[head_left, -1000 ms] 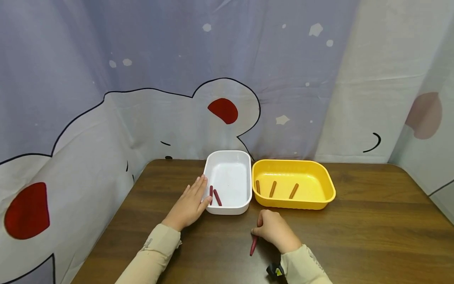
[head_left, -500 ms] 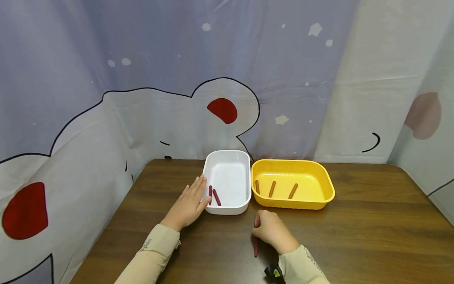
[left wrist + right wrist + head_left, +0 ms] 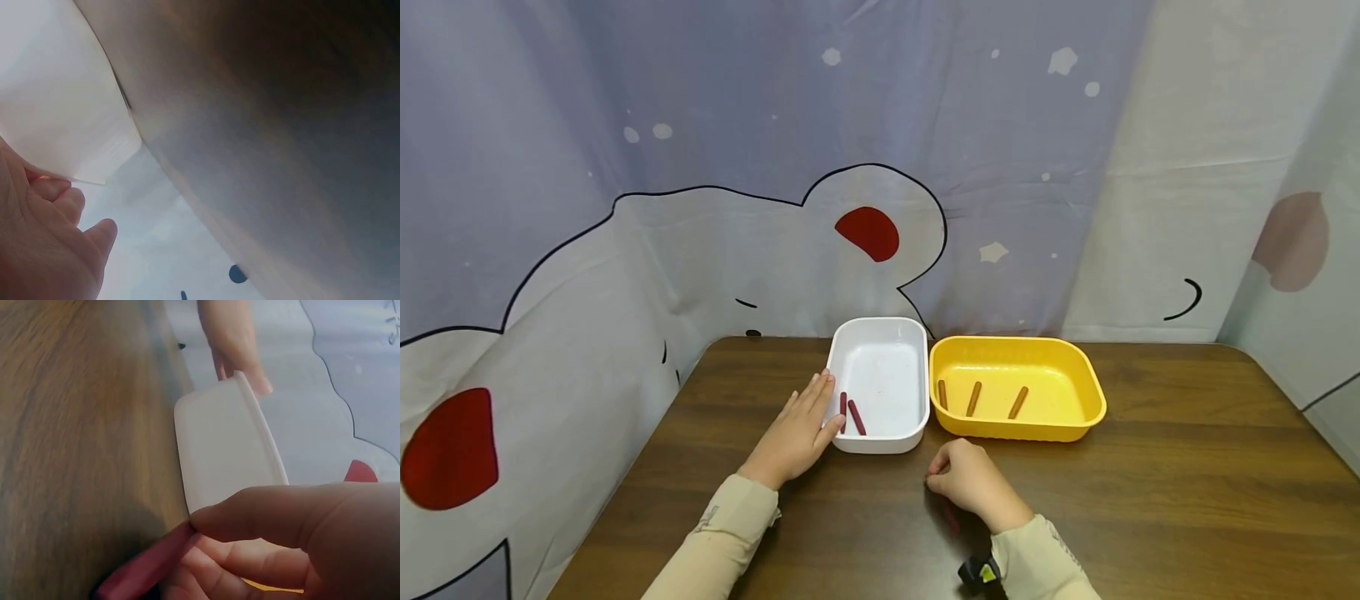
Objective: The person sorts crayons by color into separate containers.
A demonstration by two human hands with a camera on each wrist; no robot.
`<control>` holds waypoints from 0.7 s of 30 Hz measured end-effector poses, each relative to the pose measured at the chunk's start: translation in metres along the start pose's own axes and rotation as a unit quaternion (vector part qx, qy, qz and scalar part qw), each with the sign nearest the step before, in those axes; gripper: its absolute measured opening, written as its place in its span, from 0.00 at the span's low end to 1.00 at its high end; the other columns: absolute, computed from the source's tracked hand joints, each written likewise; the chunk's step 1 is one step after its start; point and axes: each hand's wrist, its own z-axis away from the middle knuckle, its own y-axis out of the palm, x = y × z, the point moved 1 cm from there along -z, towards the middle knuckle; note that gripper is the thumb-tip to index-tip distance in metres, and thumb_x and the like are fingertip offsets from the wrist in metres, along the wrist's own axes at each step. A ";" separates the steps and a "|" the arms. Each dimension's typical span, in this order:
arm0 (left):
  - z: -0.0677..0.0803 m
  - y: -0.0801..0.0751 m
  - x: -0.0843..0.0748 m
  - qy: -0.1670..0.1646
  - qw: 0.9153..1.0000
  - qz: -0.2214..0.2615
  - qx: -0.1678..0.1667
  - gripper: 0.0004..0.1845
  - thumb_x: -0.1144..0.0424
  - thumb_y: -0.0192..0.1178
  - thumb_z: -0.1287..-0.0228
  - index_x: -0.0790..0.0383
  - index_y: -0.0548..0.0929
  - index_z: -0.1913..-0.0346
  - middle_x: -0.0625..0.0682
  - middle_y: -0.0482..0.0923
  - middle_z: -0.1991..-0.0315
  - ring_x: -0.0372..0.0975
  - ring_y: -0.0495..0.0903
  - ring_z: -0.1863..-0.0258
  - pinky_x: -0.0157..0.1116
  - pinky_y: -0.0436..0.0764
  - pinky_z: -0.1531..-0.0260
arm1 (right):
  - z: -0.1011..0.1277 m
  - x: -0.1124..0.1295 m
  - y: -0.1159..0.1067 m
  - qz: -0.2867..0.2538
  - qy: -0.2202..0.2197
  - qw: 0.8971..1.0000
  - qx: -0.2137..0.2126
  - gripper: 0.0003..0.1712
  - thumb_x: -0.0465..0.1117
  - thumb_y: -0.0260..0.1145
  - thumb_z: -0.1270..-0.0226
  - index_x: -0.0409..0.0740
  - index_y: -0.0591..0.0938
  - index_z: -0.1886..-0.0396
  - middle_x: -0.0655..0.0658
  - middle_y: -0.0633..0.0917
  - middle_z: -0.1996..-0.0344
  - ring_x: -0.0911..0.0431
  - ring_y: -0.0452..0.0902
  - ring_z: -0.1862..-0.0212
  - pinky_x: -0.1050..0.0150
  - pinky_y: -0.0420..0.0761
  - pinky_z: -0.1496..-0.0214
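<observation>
My right hand (image 3: 973,483) pinches a dark red stick (image 3: 147,569) between thumb and fingers, low over the table in front of the two containers. In the head view that stick is blurred and mostly hidden by the hand. My left hand (image 3: 797,432) rests with its fingers straight along the left side of the white container (image 3: 883,445). Two dark red sticks, one leaning (image 3: 857,417) and one nearly upright in the picture (image 3: 842,412), lie inside at its near left. In the left wrist view, the left fingers touch the container's wall (image 3: 62,106).
A yellow container (image 3: 1030,432) stands just right of the white one and holds three brown sticks (image 3: 973,399). Both stand on the wooden table (image 3: 1180,467) near its back edge. A printed curtain (image 3: 737,267) hangs behind. A small black device (image 3: 977,573) sits at the right wrist.
The red stick's lower end has swung to the right and is now less visible beneath the right hand. The left hand and the containers hold their places.
</observation>
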 end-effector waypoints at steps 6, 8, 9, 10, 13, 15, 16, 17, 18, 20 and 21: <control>0.000 0.000 0.000 -0.002 1.000 -0.001 0.000 0.36 0.48 0.47 0.19 0.71 0.58 0.22 0.62 0.52 0.20 0.53 0.51 0.21 0.58 0.55 0.26 | -0.002 -0.004 0.000 -0.121 0.004 0.992 0.038 0.02 0.29 0.68 0.43 0.37 0.82 0.72 0.49 0.81 0.80 0.60 0.76 0.77 0.66 0.77 0.74; 0.000 0.000 0.000 -0.003 1.000 -0.002 0.004 0.37 0.47 0.47 0.19 0.71 0.57 0.22 0.61 0.51 0.20 0.52 0.50 0.21 0.58 0.55 0.26 | -0.003 -0.004 0.000 -0.172 0.020 0.983 0.058 0.01 0.29 0.66 0.41 0.35 0.82 0.69 0.47 0.83 0.79 0.58 0.78 0.77 0.66 0.79 0.75; 0.000 0.000 0.000 -0.004 1.000 -0.002 0.007 0.37 0.47 0.47 0.19 0.71 0.57 0.22 0.61 0.51 0.20 0.52 0.50 0.21 0.58 0.55 0.25 | -0.004 -0.004 0.000 -0.194 0.027 0.978 0.066 0.02 0.30 0.65 0.40 0.34 0.81 0.68 0.46 0.83 0.78 0.57 0.80 0.75 0.65 0.80 0.74; 0.000 0.000 0.000 -0.003 1.000 -0.002 0.007 0.37 0.47 0.47 0.19 0.71 0.56 0.22 0.61 0.51 0.20 0.52 0.50 0.21 0.58 0.55 0.25 | -0.004 -0.004 0.000 -0.214 0.035 0.974 0.073 0.03 0.30 0.64 0.39 0.33 0.81 0.66 0.45 0.85 0.77 0.57 0.81 0.74 0.65 0.81 0.73; -0.001 -0.001 -0.001 -0.002 1.000 0.000 0.006 0.37 0.47 0.47 0.19 0.71 0.57 0.22 0.61 0.51 0.20 0.52 0.50 0.21 0.58 0.55 0.26 | -0.005 -0.003 0.000 -0.258 0.049 0.961 0.083 0.05 0.31 0.63 0.35 0.31 0.81 0.62 0.44 0.86 0.73 0.55 0.84 0.70 0.61 0.85 0.69; -0.001 -0.001 -0.001 -0.003 1.000 0.001 0.006 0.37 0.47 0.47 0.20 0.71 0.57 0.22 0.61 0.51 0.20 0.52 0.51 0.21 0.58 0.55 0.26 | -0.005 -0.001 -0.001 -0.283 0.051 0.954 0.086 0.07 0.31 0.62 0.33 0.30 0.80 0.60 0.42 0.87 0.71 0.54 0.85 0.68 0.59 0.87 0.66; -0.001 -0.001 -0.001 -0.002 1.000 0.001 0.005 0.37 0.47 0.47 0.20 0.71 0.57 0.22 0.61 0.52 0.20 0.52 0.51 0.21 0.58 0.55 0.26 | -0.006 0.000 -0.001 -0.296 0.051 0.950 0.088 0.08 0.31 0.61 0.32 0.28 0.80 0.59 0.41 0.87 0.70 0.53 0.85 0.68 0.58 0.87 0.65; -0.001 -0.001 -0.001 -0.002 1.000 0.001 0.006 0.37 0.47 0.47 0.20 0.71 0.57 0.22 0.61 0.51 0.20 0.53 0.51 0.21 0.58 0.55 0.26 | -0.006 0.001 -0.002 -0.308 0.049 0.946 0.090 0.09 0.31 0.61 0.32 0.27 0.80 0.58 0.40 0.87 0.69 0.53 0.85 0.67 0.57 0.88 0.64; -0.001 0.000 0.000 -0.002 1.000 0.001 0.005 0.37 0.47 0.47 0.20 0.71 0.57 0.22 0.61 0.51 0.20 0.53 0.51 0.21 0.58 0.55 0.26 | -0.007 0.002 -0.003 -0.319 0.046 0.942 0.092 0.10 0.31 0.61 0.31 0.25 0.79 0.57 0.39 0.87 0.69 0.52 0.85 0.67 0.57 0.88 0.64; -0.001 0.000 0.001 -0.003 1.000 0.001 0.007 0.37 0.47 0.47 0.19 0.70 0.57 0.22 0.61 0.51 0.20 0.52 0.50 0.21 0.58 0.55 0.25 | -0.007 0.004 -0.004 -0.334 0.036 0.937 0.090 0.12 0.31 0.61 0.31 0.23 0.79 0.55 0.37 0.87 0.67 0.52 0.85 0.67 0.57 0.88 0.63; -0.001 0.000 0.001 -0.003 1.000 0.001 0.006 0.37 0.47 0.47 0.19 0.70 0.57 0.22 0.61 0.50 0.20 0.52 0.50 0.21 0.58 0.54 0.25 | -0.008 0.006 -0.005 -0.340 0.032 0.936 0.087 0.13 0.31 0.61 0.30 0.22 0.78 0.54 0.36 0.87 0.67 0.52 0.85 0.67 0.57 0.88 0.63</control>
